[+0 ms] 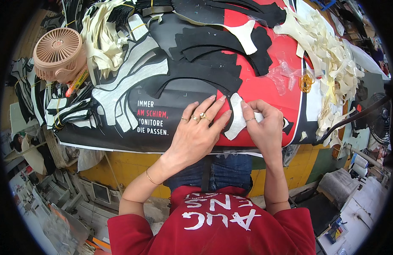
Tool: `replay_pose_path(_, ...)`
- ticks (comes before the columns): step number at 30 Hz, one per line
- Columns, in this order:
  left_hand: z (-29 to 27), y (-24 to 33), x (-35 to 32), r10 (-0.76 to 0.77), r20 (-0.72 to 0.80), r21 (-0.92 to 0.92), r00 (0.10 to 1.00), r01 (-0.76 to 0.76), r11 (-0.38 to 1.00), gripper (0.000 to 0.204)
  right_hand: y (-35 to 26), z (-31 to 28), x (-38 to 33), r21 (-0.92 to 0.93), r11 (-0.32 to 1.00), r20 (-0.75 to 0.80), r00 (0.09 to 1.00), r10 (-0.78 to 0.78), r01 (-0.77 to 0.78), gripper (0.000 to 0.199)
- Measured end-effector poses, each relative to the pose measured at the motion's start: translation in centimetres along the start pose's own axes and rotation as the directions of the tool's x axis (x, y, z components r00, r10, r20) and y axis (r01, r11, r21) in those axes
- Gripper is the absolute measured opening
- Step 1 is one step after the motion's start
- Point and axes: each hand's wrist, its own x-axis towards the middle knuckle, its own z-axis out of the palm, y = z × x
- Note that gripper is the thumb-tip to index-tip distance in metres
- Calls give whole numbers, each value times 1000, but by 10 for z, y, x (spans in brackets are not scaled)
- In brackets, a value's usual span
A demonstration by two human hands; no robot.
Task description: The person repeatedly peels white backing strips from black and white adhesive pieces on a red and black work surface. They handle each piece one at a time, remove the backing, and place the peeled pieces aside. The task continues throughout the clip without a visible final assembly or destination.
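My left hand (197, 131) lies flat with its fingers stretched out, rings on some of them. Its fingertips rest beside a white curved fabric piece (236, 117) with a black edge along its left side. On the other side, my right hand (266, 127) pinches part of white fabric between thumb and fingers. Whether that part belongs to the same piece or a separate one is hidden. Just beyond my left fingers lie black curved fabric pieces (200, 70). A small black-and-white scrap (287, 126) sits right of my right hand.
A black-and-red printed sheet (256, 91) covers the table. Grey-white cut pieces (128, 85) lie left, near a pink fan (58, 53) and bundled strips (104, 42). On the right are cream pieces (332, 72), yellow rubber bands (306, 83) and clear plastic (281, 76).
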Motion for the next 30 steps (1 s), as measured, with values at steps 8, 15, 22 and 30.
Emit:
replay_pose_path(8, -2, -2, 18, -23, -38, 30, 999, 25, 999, 56, -4, 2, 0, -58, 998, -24, 1000, -20, 18, 23)
replay_pose_path(15, -1, 1, 24, -30, -34, 72, 999, 33, 997, 51, -6, 1, 1, -80, 997, -1, 1000, -12, 12, 23)
replay_pose_path(22, -1, 14, 12, -62, -61, 99, 996, 68, 993, 49, -10, -31, -13, -292, 951, 88, 993, -84, 106, 25)
replay_pose_path(30, 15, 25, -1, -95, -157, 114, 983, 113, 987, 49, 8, -69, -26, -208, 963, 203, 956, 214, -172, 22)
